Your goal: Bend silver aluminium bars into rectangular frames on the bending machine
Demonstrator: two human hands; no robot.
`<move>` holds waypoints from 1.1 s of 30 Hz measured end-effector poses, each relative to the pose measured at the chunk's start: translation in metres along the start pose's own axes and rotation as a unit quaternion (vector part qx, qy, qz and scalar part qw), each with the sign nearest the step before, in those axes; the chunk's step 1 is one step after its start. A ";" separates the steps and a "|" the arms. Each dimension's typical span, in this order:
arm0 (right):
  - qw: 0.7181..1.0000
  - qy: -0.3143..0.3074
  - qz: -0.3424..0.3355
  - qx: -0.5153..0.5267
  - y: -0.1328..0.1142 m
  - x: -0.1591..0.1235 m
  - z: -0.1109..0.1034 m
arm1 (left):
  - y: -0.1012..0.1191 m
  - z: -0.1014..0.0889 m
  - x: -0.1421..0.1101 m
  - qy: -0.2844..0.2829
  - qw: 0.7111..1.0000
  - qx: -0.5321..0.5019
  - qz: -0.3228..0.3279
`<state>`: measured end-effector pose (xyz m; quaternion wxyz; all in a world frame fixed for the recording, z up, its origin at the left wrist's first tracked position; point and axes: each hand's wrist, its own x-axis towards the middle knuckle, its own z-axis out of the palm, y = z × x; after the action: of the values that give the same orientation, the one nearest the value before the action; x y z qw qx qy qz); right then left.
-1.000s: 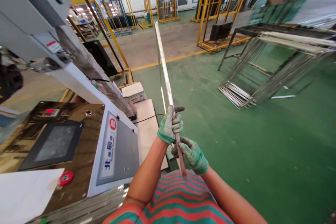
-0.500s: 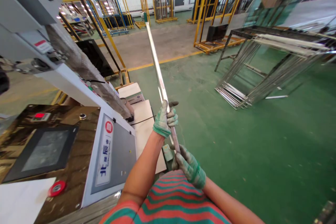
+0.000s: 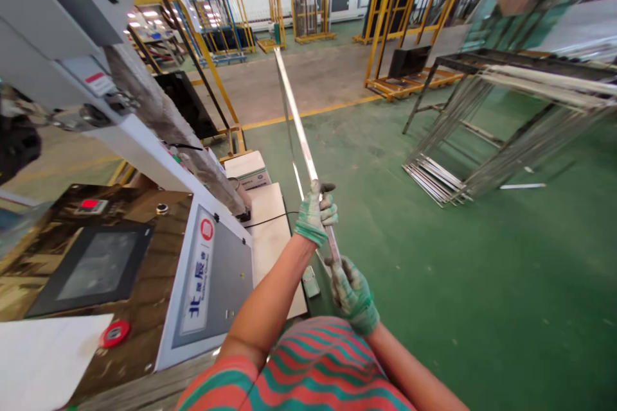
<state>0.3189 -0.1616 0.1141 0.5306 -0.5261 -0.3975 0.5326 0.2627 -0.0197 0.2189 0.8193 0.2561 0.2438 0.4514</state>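
The left hand (image 3: 315, 215), in a green-and-white work glove, is closed around a long, thin metal bar (image 3: 296, 122), with the fingers wrapped over the bar and the thumb stuck out to the side. The right hand (image 3: 351, 289), gloved the same way, is closed on the near end of the bar, just below the left hand and close to the person's striped shirt (image 3: 308, 369). The bar rises from the two hands, tilted up and away over the green floor (image 3: 434, 257), and its far end shows against the grey concrete strip beyond the yellow line.

To the left stands a grey machine with a dark touch screen (image 3: 91, 266), a red button (image 3: 114, 332) near the machine's near edge and a blue-lettered label plate (image 3: 201, 270) on its slanted face. A white sheet (image 3: 43, 359) lies at the near left corner. Beyond the panel, a cardboard box (image 3: 248, 170) sits shut; its contents do not show. On the right, a dark metal rack (image 3: 506, 103) carries a lean of similar thin bars, their lower ends resting on the floor. Yellow frame racks (image 3: 390, 19) stand farther back.
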 end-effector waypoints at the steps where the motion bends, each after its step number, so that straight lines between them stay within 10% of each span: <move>1: 1.000 0.006 0.011 -0.002 -0.006 0.004 -0.004 | -0.005 0.001 0.001 -0.003 1.000 0.024 0.010; 7: 0.981 0.182 0.043 0.051 -0.027 0.020 -0.054 | -0.073 -0.042 0.004 0.018 0.977 0.211 -0.018; 16: 0.921 0.246 0.034 0.301 -0.053 0.002 -0.131 | -0.122 -0.166 -0.034 0.272 0.931 0.198 -0.143; 26: 0.864 0.353 0.074 0.351 -0.086 -0.025 -0.133 | -0.138 -0.175 -0.037 0.189 0.956 0.044 -0.220; 33: 0.876 0.335 0.044 0.344 -0.081 -0.033 -0.143 | -0.138 -0.168 -0.033 0.175 0.967 -0.046 -0.181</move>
<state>0.4671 -0.2032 0.1792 0.7558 -0.4744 0.0358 0.4499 0.2258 -0.0779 0.0098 0.8428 0.0867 0.4047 0.3440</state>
